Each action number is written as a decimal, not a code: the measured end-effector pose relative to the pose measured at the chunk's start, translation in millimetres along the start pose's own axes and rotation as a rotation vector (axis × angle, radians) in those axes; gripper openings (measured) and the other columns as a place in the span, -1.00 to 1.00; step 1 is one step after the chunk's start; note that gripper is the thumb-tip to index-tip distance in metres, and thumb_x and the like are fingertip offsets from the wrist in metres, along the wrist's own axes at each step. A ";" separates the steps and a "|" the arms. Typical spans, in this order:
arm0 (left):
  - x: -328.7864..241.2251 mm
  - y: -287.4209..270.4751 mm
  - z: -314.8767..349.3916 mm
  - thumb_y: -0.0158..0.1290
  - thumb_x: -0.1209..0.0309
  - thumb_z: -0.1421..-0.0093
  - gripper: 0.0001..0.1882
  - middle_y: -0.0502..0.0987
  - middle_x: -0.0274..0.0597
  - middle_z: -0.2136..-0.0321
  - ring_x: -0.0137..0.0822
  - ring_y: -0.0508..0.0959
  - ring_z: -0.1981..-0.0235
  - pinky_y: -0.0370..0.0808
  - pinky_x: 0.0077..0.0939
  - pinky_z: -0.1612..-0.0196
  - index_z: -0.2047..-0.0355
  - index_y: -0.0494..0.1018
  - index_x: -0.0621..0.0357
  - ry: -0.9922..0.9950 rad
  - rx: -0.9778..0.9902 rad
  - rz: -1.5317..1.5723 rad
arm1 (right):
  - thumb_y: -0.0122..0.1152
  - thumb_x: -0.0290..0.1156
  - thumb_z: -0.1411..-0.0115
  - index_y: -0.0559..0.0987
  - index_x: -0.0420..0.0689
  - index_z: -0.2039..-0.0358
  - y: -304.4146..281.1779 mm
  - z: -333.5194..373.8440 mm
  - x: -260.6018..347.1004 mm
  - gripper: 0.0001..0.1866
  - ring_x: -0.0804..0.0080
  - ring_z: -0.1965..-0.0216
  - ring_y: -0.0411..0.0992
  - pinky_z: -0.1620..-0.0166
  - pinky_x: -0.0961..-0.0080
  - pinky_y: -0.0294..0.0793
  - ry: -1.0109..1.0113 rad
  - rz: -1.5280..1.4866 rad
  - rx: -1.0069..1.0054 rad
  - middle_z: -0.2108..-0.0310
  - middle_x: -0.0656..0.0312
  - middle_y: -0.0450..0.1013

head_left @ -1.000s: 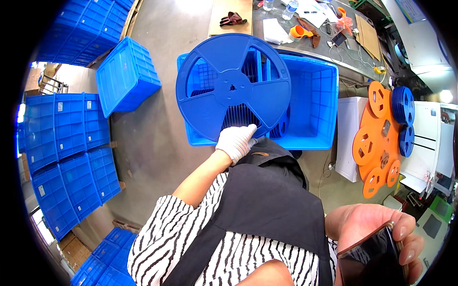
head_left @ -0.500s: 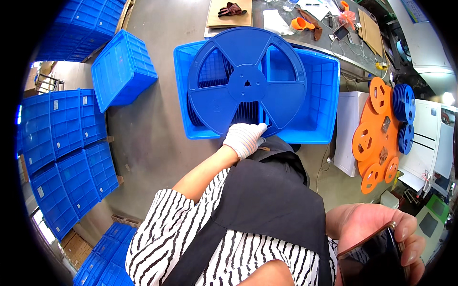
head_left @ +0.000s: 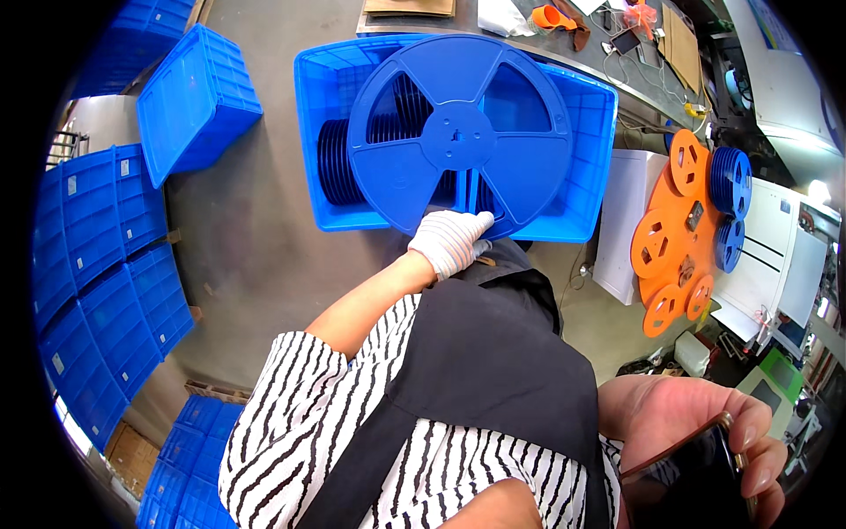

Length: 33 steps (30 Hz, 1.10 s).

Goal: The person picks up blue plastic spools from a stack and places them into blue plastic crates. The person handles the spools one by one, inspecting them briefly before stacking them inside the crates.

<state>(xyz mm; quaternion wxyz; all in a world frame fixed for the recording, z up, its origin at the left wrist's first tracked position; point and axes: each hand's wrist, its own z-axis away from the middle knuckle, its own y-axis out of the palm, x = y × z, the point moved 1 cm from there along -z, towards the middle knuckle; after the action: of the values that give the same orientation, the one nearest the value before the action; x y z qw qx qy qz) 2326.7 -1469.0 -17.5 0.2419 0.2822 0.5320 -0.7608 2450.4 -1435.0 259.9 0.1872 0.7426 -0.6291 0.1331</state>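
Observation:
My left hand (head_left: 449,243), in a white striped glove, is closed on the lower rim of a big dark blue plastic reel (head_left: 458,141). The reel is tilted across the top of a bright blue crate (head_left: 592,159), its hub and cut-out windows facing me. Through the windows and beside its left edge, more dark reels (head_left: 338,163) show packed inside the crate. My bare right hand (head_left: 696,414) is at the lower right, well away from the crate. Its fingers are wrapped round a dark-screened smartphone (head_left: 692,485).
Stacked blue crates (head_left: 101,264) line the left, with a single crate (head_left: 198,106) tilted nearby. Behind the reel runs a grey workbench (head_left: 608,66) with cardboard, cables and orange tape. Orange reels (head_left: 683,220) and smaller blue reels (head_left: 730,181) stand to the right beside a white cabinet (head_left: 621,225).
The view has shifted, so the surroundings sit higher and further left. The big reel sits further right over the crate, uncovering reels at the crate's left. Both hands keep their holds.

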 end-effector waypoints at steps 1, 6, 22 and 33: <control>-0.2 1.1 -0.3 0.12 0.23 -0.05 -0.67 0.51 -0.03 0.54 0.02 0.52 0.49 0.41 -0.15 0.43 0.22 0.41 0.10 0.010 0.001 -0.003 | 0.19 -0.10 -0.12 0.30 0.18 -0.14 0.4 -0.6 -0.1 -0.44 0.42 0.03 0.26 0.25 0.48 0.34 0.006 0.004 0.012 -0.20 0.49 0.16; -2.7 0.2 -3.2 0.11 0.22 -0.05 -0.67 0.52 -0.04 0.53 0.01 0.53 0.49 0.42 -0.16 0.44 0.21 0.41 0.10 0.046 0.020 -0.041 | 0.18 -0.54 0.08 0.44 -0.06 0.42 -20.1 -0.2 -0.1 -0.83 0.69 0.28 0.28 0.38 0.80 0.30 -0.069 0.216 -0.085 0.35 0.47 0.26; -5.1 2.2 -2.5 0.12 0.20 -0.06 -0.61 0.54 -0.01 0.49 0.02 0.54 0.44 0.43 -0.17 0.40 0.16 0.41 0.13 0.005 0.081 -0.022 | 0.19 -0.19 -0.10 0.33 0.15 -0.04 -15.5 -1.1 -9.1 -0.53 0.50 0.06 0.26 0.26 0.55 0.34 0.058 -0.051 0.064 -0.12 0.50 0.18; 64.6 20.5 -24.5 0.09 0.33 -0.18 -0.66 0.47 -0.28 0.33 -0.45 0.41 0.28 0.39 -0.52 0.13 0.10 0.37 0.23 -0.189 -0.287 0.830 | 0.18 -0.17 -0.15 0.31 0.20 -0.13 -15.1 0.5 4.6 -0.48 0.48 0.02 0.27 0.22 0.53 0.35 0.069 -0.005 0.000 -0.19 0.50 0.17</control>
<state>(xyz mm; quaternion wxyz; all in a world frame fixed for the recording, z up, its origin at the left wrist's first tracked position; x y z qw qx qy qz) 2297.8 -1456.7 -82.4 0.6108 0.3645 0.4495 -0.5404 2466.1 -1437.2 259.8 0.2092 0.7392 -0.6203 0.1584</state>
